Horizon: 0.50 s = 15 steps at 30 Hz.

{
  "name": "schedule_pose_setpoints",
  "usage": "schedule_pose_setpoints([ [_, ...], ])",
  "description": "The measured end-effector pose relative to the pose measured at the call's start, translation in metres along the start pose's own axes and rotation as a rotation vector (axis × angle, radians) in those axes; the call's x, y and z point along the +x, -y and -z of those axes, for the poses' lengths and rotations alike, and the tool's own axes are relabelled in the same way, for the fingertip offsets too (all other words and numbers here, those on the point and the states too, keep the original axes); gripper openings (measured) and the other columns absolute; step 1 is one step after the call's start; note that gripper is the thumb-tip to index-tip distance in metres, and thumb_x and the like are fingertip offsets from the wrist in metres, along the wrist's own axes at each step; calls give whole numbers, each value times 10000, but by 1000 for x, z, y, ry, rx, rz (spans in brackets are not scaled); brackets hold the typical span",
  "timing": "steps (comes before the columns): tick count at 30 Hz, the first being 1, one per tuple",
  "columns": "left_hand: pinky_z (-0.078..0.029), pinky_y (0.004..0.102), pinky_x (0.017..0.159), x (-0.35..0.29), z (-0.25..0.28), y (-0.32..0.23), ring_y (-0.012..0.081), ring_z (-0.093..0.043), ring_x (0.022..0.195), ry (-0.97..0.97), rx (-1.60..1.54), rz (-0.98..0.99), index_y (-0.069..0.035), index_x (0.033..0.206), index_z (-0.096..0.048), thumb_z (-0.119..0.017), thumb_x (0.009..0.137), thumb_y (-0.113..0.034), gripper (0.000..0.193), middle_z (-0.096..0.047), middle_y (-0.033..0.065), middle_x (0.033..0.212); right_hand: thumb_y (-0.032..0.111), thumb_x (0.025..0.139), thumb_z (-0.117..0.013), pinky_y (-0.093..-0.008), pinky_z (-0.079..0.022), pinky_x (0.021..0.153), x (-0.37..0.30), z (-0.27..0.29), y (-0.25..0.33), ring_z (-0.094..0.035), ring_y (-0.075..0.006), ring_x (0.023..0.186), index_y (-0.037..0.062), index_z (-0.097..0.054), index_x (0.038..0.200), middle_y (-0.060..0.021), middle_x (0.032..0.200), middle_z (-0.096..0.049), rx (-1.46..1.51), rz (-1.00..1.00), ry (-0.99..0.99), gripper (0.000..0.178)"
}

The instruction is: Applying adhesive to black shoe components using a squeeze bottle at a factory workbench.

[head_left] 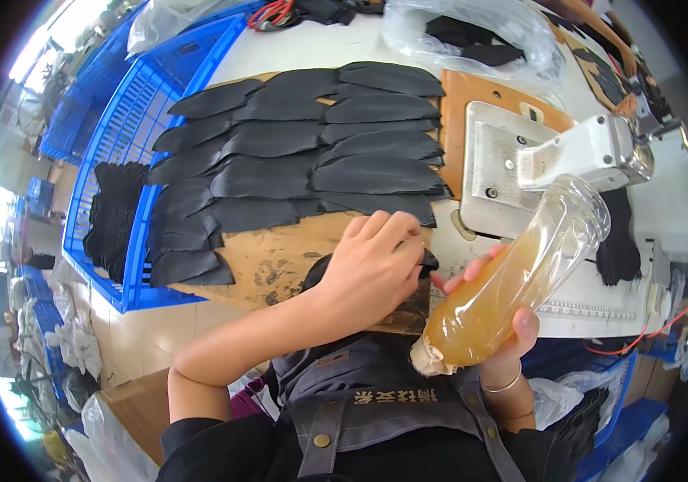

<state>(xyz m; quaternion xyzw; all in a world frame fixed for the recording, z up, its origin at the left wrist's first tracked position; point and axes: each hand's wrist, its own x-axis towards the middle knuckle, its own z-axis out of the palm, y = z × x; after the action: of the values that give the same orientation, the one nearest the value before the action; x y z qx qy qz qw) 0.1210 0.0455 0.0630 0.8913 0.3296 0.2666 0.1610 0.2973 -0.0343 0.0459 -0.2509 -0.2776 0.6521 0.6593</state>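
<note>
My right hand is wrapped round a clear plastic bottle with cloudy amber liquid in it. The bottle leans, its wide clear end up to the right and its narrower end, covered in pale torn wrapping, low and toward my apron. My left hand is closed, fingers bent down and together, over a black flat piece at the near edge of the brown board; its fingertips are partly hidden. Rows of overlapping black leaf-shaped pieces cover the board's far part.
A blue plastic crate with stacked black pieces stands left of the board. To the right is a white machine arm over a metal plate. Clear plastic bags lie at the back. Another person's arm shows far right.
</note>
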Motion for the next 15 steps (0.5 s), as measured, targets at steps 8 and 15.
schedule_pose_setpoints([
  [8, -397, 350, 846, -6, 2, 10, 264, -504, 919, -57, -250, 89, -67, 731, -558, -653, 677, -65, 110, -545, 80, 989, 416, 812, -510, -544, -334, 1004, -4, 8, -10, -523, -302, 1008, 47, -309, 1321, -135, 1120, -481, -36, 69, -23, 660],
  [15, -428, 281, 831, -46, 84, 42, 164, -571, 931, -528, -488, 362, -34, 778, -589, -633, 734, -13, 66, -604, 96, 1024, 400, 834, -506, -542, -330, 1009, -1, 13, -12, -523, -290, 1003, 46, -316, 1327, -129, 1128, -482, -24, 64, 21, 636],
])
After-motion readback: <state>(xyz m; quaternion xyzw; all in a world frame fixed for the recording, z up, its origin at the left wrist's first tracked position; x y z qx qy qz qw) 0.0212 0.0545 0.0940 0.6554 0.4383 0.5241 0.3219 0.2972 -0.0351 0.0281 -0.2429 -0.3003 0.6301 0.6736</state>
